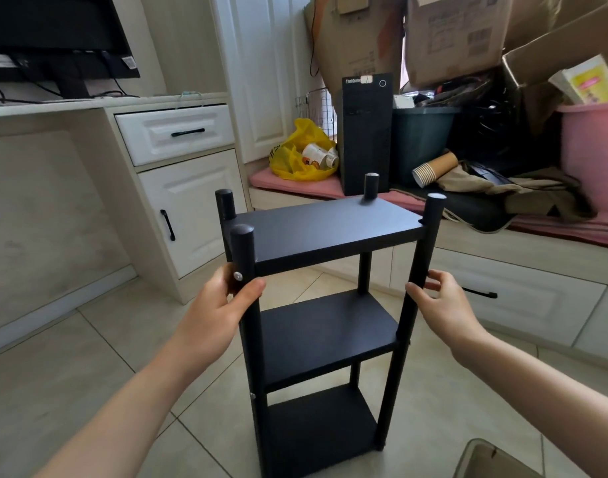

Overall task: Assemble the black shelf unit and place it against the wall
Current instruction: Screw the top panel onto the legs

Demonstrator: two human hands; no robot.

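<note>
A black three-tier shelf unit (316,229) stands upright on the tiled floor (88,374), in the middle of the view. The left hand (219,305) grasps its near-left post (242,243) just below the top shelf. The right hand (447,305) curls thumb and fingers loosely round the near-right post (423,243). A black computer tower (364,132) stands farther off.

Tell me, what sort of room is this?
Probably a home study that doubles as storage: a desk with a monitor, a computer tower, and cardboard boxes piled behind it.
</note>
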